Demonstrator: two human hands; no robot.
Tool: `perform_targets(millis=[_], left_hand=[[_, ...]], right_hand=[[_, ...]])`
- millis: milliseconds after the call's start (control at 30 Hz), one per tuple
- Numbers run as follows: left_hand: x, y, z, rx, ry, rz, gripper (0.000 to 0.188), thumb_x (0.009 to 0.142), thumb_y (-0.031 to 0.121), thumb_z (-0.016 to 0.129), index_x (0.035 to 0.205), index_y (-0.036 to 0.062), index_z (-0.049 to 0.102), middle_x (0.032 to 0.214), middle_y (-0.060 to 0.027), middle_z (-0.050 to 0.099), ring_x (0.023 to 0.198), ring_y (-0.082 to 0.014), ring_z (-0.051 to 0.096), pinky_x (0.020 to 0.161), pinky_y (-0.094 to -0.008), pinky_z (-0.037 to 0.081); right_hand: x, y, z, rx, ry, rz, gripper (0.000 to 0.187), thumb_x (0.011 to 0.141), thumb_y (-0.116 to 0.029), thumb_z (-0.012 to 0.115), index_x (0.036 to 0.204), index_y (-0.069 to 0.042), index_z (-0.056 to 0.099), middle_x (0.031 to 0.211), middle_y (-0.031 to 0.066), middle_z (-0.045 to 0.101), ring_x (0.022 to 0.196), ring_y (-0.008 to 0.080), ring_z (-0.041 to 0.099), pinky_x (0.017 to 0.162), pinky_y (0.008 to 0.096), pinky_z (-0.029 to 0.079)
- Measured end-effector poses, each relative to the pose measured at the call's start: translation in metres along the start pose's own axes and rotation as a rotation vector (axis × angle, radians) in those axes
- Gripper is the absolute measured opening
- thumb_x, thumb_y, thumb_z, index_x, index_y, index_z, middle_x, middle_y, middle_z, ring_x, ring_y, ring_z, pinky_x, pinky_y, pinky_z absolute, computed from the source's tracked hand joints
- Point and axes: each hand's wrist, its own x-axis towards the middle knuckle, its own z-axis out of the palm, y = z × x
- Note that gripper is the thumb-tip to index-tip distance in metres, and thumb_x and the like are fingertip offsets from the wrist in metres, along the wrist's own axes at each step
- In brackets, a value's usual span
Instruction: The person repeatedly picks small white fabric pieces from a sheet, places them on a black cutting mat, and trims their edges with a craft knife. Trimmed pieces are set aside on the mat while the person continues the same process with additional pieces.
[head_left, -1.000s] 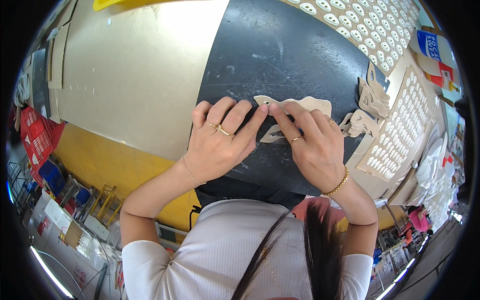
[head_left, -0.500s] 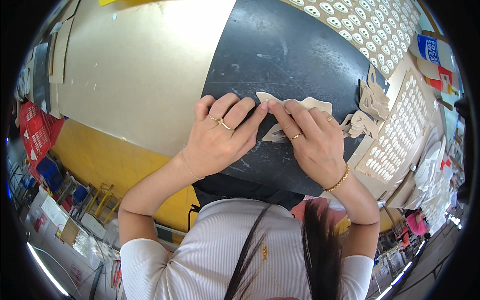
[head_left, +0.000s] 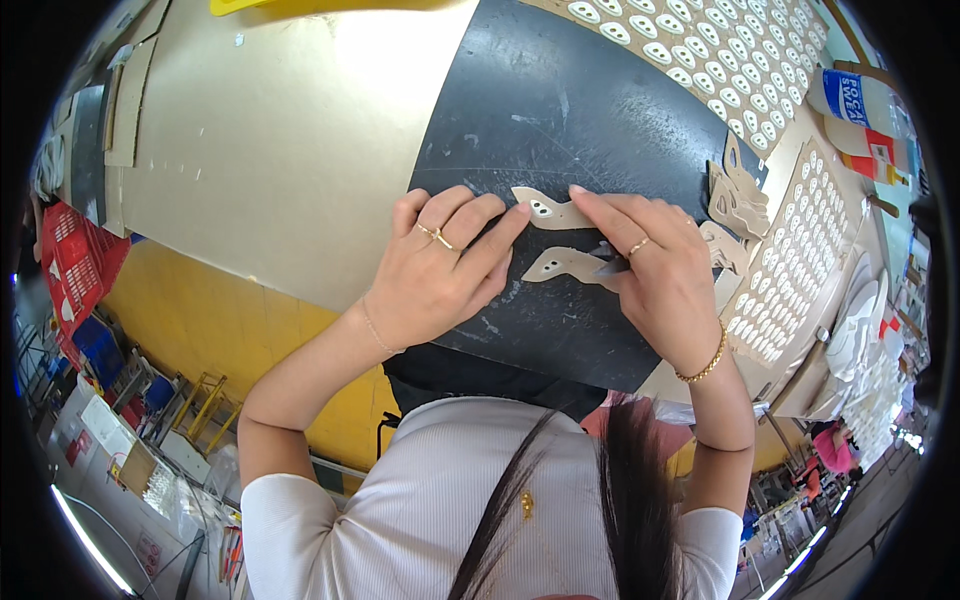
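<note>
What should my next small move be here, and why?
Probably slide the upper beige piece toward the beige stack on your right: its white oval sits near its left end, much as on the lower beige piece, and your right hand has a fingertip at its upper edge.

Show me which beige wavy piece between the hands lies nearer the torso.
The lower wavy piece, its right end at the right hand; the upper wavy piece lies farther off, at the left hand's index fingertip.
</note>
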Motion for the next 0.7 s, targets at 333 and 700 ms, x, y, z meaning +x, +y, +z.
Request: perform_targets(millis=[333, 700], left_hand=[[0.002, 0.01, 0.009, 0.163, 0.012, -0.006, 0.055, 0.075, 0.013, 0.075, 0.13, 0.0093, 0.066, 0.119, -0.0045, 0.056, 0.111, -0.0244, 0.052, 0.093, -0.0438, 0.04], [-0.004, 0.002, -0.005, 0.141, -0.047, 0.081, 0.055, 0.075, 0.015, 0.074, 0.129, 0.012, 0.068, 0.122, -0.0044, 0.056, 0.114, -0.0243, 0.053, 0.093, -0.0431, 0.041]], right_hand=[[-0.011, -0.012, 0.022, -0.252, 0.05, -0.09, 0.047, 0.081, -0.012, 0.065, 0.127, -0.009, 0.069, 0.113, -0.0003, 0.06, 0.085, 0.0165, 0.055, 0.074, 0.031, 0.047], [-0.02, -0.02, 0.019, -0.289, -0.02, -0.06, 0.058, 0.082, -0.009, 0.062, 0.14, -0.014, 0.063, 0.122, 0.0039, 0.06, 0.091, 0.019, 0.057, 0.079, 0.0338, 0.047]])
